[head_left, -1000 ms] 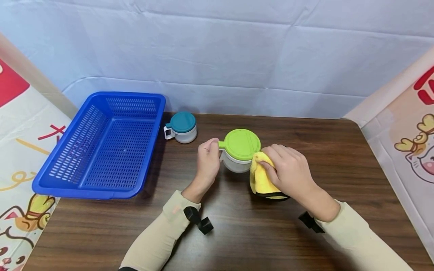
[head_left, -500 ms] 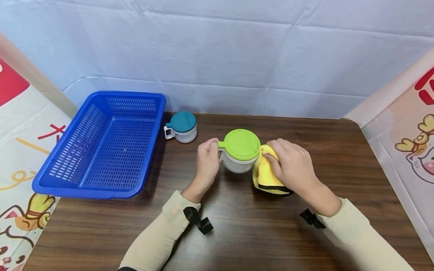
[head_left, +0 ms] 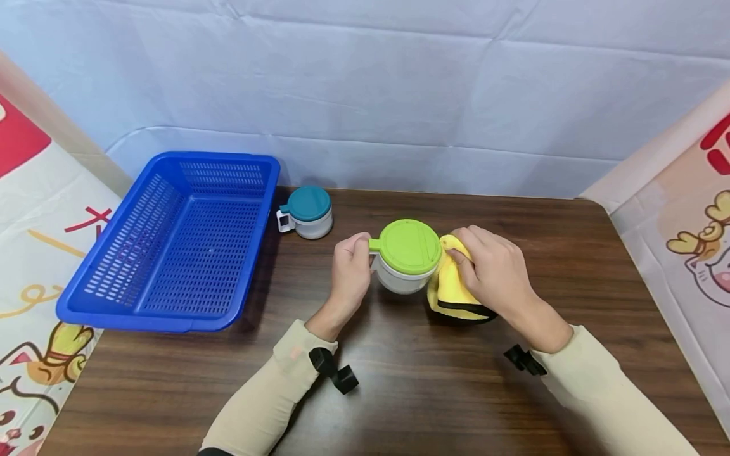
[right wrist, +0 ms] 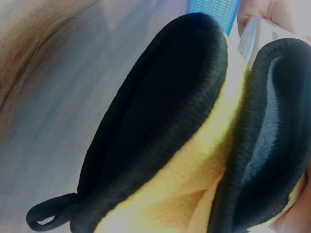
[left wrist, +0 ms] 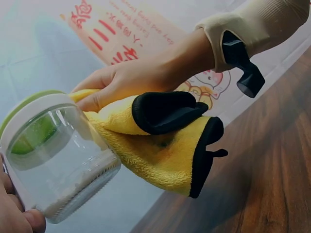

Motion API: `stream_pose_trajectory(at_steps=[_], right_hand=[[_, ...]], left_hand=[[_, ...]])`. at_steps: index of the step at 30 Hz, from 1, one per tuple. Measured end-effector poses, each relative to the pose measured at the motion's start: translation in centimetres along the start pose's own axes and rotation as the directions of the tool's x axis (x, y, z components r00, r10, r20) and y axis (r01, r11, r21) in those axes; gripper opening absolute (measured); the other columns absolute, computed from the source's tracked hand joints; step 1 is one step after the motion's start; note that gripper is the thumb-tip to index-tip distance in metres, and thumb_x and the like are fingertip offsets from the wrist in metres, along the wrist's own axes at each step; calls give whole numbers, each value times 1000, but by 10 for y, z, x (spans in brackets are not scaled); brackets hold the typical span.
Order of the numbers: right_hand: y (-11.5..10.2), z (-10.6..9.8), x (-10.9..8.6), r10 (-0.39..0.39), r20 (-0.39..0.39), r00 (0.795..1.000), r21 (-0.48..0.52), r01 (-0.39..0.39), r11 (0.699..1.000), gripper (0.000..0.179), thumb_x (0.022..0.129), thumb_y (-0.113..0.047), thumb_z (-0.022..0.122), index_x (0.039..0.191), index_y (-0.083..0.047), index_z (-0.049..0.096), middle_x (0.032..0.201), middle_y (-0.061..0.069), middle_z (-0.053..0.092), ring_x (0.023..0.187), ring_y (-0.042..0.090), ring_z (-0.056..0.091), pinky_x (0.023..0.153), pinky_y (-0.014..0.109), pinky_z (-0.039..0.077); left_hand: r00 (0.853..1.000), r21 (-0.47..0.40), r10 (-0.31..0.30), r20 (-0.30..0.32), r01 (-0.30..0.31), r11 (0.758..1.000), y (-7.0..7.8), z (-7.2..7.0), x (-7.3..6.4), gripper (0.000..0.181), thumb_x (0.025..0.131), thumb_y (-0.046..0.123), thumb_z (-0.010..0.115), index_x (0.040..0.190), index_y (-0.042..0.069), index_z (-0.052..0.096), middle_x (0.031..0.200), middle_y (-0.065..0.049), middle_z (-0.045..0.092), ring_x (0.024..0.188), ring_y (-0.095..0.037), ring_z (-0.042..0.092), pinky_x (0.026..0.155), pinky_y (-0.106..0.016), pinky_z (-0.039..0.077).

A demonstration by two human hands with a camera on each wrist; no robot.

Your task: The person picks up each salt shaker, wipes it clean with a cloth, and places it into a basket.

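My left hand (head_left: 350,272) grips the handle of a clear jar (left wrist: 73,160) with a lime green lid (head_left: 409,247). Some white, grainy matter lies at the jar's bottom in the left wrist view. Bunched in my right hand (head_left: 495,269) is a yellow cloth (head_left: 453,282) with black edging, pinched between thumb and fingers and held against the jar's right side at the lid's edge. Up close, the right wrist view is mostly filled by the cloth's folds (right wrist: 184,194), with part of the left hand (right wrist: 265,12) at the top.
A blue slotted basket (head_left: 259,253) stands at the left of the dark wooden table (head_left: 399,373). Right beside it, a smaller jar with a teal lid (head_left: 308,204) and white handle sits near the back edge. A pale sheet (head_left: 365,82) hangs behind the table.
The right hand has slid slightly back and to the right along the jar's side with the cloth. The left hand still holds the jar in nearly the same place.
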State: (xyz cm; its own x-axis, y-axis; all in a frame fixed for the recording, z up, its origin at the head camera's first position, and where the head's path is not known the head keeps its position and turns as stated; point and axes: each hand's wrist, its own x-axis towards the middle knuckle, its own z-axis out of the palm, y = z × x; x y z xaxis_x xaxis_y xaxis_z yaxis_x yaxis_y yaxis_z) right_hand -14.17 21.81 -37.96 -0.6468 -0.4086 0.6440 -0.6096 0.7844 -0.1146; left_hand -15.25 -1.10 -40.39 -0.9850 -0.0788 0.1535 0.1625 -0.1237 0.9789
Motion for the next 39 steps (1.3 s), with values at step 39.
stream_pose_trajectory(at_steps=[39], right_hand=[[7, -8, -5, 61, -10, 998, -82, -62, 995, 15, 95, -22, 65, 96, -6, 63, 77, 8, 59, 58, 24, 51, 49, 40, 42]], left_hand=[[999, -72, -7, -31, 5, 997, -2, -1, 2, 31, 92, 6, 36, 61, 12, 38, 55, 3, 31, 47, -9, 30, 45, -20, 25]])
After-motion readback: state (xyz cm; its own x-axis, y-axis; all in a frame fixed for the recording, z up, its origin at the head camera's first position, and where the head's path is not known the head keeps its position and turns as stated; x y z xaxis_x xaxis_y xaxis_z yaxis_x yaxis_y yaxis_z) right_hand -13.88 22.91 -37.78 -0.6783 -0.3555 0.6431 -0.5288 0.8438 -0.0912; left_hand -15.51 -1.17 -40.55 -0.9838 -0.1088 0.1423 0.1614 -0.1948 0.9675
